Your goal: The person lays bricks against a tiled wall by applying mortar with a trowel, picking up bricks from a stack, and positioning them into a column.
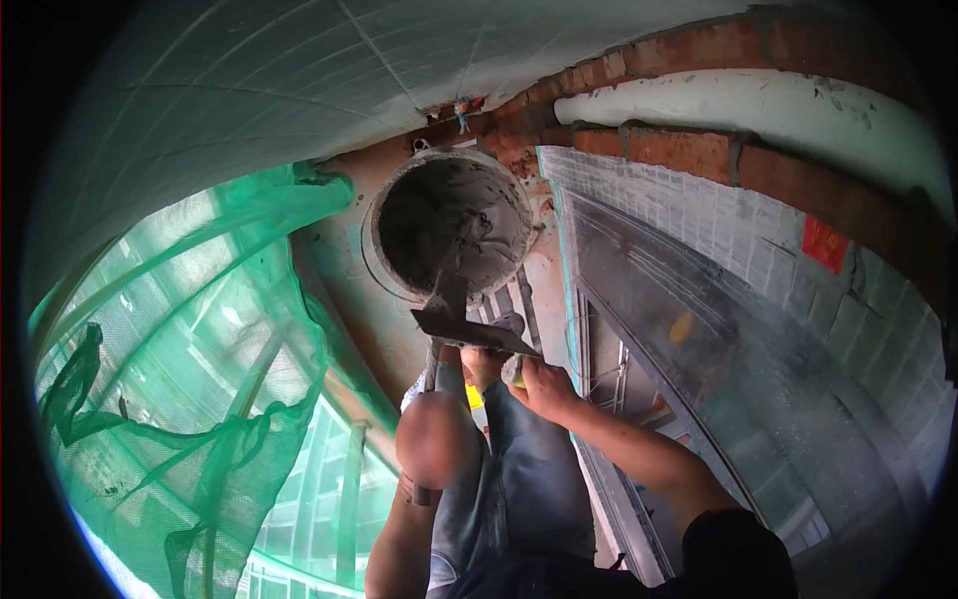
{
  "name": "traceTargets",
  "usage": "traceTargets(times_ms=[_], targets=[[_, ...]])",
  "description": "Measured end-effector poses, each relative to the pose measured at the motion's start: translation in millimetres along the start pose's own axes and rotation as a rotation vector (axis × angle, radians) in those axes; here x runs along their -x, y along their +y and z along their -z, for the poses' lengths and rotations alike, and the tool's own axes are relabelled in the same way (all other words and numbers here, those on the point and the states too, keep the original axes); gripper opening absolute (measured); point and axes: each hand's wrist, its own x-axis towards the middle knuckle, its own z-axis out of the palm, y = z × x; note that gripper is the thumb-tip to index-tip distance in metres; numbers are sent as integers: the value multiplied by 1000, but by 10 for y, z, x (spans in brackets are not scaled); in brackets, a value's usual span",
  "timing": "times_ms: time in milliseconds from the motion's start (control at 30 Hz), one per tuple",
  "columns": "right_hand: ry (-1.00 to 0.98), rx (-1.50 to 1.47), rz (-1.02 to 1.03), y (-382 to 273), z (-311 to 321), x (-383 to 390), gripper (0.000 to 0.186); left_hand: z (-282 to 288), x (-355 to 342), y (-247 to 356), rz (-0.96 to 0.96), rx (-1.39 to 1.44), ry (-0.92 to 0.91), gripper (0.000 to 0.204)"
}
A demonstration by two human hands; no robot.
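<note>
My right hand [542,389] grips the crusted, pale handle of a trowel [476,334]; its dark blade lies crosswise just below the bucket. My left hand [431,439] is a smear at the end of the forearm, on or beside a long grey shaft [431,367]; its fingers cannot be made out. A round bucket [381,228] holds wet grey mortar [459,225]. A grey, mortar-coated piece [449,292] reaches from the bucket's near rim to the trowel blade. My legs [529,469] show below the tools.
Green mesh netting [170,419] over railings fills the left. A curved pale ceiling [249,70] spans the top. At the right are exposed brick [679,150], a white pipe [718,100], a tiled wall [778,260] with a red patch [823,243], and a dark glazed frame [659,369].
</note>
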Motion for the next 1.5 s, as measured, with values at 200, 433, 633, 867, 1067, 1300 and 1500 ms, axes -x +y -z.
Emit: traceTargets(times_ms=[200, 433, 633, 867, 1067, 1300, 1500], targets=[[-129, 70, -354, 161, 54, -1114, 35, -55, 939, -221, 599, 1223, -418, 19], [-171, 21, -330, 136, 237, -2175, 36, -4, 1416, -159, 1354, 2986, -428, 36], [-533, 189, -206, -153, -4, -2710, 21, 45, 1738, -12, 1587, 2957, -293, 24], [-676, -137, -238, -189, 217, -2662, 21, 125, 1864, -36, 1837, 2535, -431, 36], [-637, -41, -12, 142, 311, -2515, 23, 150, 1765, -74, 1676, 2502, -425, 36], [-590, -686, -114, -247, 1185, -1108, 20, 513, 1518, -383, 1370, 1787, -743, 16], [-587, -1274, -53, -784, 1942, 992, 25, 743, 1518, -226, 858, 1037, -781, 11]])
